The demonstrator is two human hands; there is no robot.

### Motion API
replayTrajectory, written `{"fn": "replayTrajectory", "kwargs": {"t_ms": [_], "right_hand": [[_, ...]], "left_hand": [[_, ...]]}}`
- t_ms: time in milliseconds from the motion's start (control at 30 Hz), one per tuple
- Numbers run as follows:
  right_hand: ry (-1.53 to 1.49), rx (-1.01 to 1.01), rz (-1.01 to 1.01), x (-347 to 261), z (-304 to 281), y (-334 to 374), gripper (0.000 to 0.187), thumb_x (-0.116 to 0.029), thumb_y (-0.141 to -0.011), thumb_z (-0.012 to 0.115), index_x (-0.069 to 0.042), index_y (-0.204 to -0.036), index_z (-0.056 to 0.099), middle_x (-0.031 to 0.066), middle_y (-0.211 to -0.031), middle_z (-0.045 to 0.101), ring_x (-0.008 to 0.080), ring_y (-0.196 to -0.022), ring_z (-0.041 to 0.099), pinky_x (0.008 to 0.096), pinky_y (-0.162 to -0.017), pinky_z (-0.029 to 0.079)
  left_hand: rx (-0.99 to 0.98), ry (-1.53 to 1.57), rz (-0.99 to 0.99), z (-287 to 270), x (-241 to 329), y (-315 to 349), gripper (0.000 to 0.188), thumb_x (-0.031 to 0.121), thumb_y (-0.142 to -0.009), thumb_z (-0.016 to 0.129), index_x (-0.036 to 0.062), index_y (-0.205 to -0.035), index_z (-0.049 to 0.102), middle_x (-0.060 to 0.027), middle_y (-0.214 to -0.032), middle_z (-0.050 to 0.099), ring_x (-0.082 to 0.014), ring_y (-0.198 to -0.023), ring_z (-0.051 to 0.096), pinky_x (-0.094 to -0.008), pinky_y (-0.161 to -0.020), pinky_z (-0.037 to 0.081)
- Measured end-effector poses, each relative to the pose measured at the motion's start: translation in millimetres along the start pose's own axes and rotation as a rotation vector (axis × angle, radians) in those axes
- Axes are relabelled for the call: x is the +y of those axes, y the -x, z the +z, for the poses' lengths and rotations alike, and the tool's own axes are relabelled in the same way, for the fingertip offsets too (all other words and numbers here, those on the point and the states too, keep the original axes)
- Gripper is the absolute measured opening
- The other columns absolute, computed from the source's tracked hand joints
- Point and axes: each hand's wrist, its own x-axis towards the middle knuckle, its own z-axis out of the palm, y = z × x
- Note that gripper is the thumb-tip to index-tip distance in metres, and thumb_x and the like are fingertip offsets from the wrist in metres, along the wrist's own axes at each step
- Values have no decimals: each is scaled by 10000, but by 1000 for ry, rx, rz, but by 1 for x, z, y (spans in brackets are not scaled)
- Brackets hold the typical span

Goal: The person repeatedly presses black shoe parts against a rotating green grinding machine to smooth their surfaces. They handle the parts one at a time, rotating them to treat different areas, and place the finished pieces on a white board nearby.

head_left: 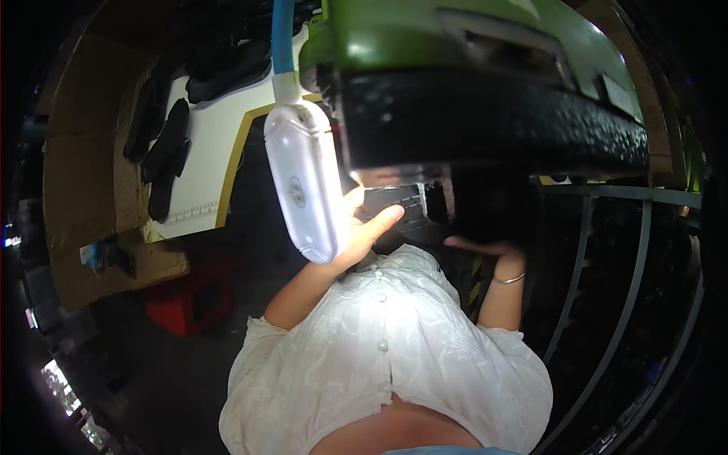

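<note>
Under a green and black machine head, my left hand reaches in from the left. Its thumb stretches over a black ribbed piece, with a finger partly showing behind; most of its other fingers are hidden. On the other side, my right hand extends toward the same dark space. One digit of it lies straight and slightly blurred; the rest is lost in shadow. A metal bracelet circles that wrist. A lit white oval lamp stands in front of my left hand.
Several black shoe-shaped pieces lie on a white table with a yellow edge at the left. Cardboard surrounds it. Below is a red plastic stool or crate. A metal rack rises at the right.
</note>
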Motion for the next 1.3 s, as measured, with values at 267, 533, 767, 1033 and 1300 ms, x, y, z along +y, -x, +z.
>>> {"fn": "replayTrajectory", "kwargs": {"t_ms": [267, 533, 767, 1033, 1300], "right_hand": [[-887, 507, -172, 2, 5, -29, 387, 23, -684, 669, 37, -1048, 539, 103, -993, 611, 155, -871, 588, 281, -811, 461], [-728, 334, -175, -42, 56, -60, 453, 65, -717, 669, 45, -1138, 501, 75, -1020, 594, 124, -895, 575, 268, -821, 467], [-168, 551, -390, -61, 66, -76, 374, 58, -707, 700, 8, -1041, 541, 47, -959, 601, 109, -864, 580, 258, -784, 485], [-492, 321, -155, -39, 55, -65, 454, -41, -668, 764, -11, -1077, 570, 54, -997, 622, 125, -905, 577, 280, -848, 458], [-736, -136, 269, 20, 40, -9, 249, -50, -678, 752, 55, -873, 638, 61, -872, 632, 94, -786, 571, 231, -724, 464]], "left_hand": [[218, -307, 337, -18, 10, -6, 386, 209, -751, 720, -26, -1014, 566, -87, -836, 597, -180, -723, 584, -272, -651, 474], [211, 311, 93, -76, 8, -5, 364, -44, -707, 688, -44, -1051, 570, -66, -945, 644, -101, -821, 609, -254, -742, 498], [-142, -202, 69, -71, -29, 4, 288, 55, -713, 723, 13, -978, 617, -58, -898, 634, -131, -786, 601, -276, -687, 497], [-48, 336, -22, 9, 35, -10, 199, 48, -815, 652, -7, -979, 555, -67, -909, 610, -92, -759, 562, -228, -666, 453], [102, 563, -32, 10, 22, 4, 272, -32, -805, 624, -21, -1049, 504, -98, -951, 618, -150, -861, 605, -281, -777, 498]]}}
